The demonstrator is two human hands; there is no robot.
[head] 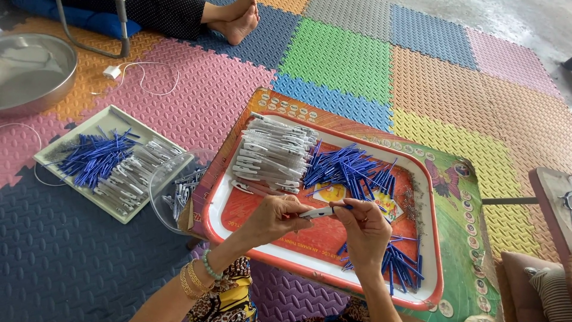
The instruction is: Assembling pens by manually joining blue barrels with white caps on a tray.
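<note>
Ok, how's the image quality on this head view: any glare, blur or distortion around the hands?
Head view: even daylight, soft shadows only; the left hand and right hand on the white pen are sharp, no motion blur; glare shows on the metal bowl and the bare floor top right; the mat seams bow slightly toward the edges, a wide-angle effect.

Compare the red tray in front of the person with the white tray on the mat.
The red tray is larger, rimmed red, and sits on a low table under both hands; the white tray is smaller, pale, and lies on the foam mat, untouched. Both hold white pen barrels and blue refills.
</note>
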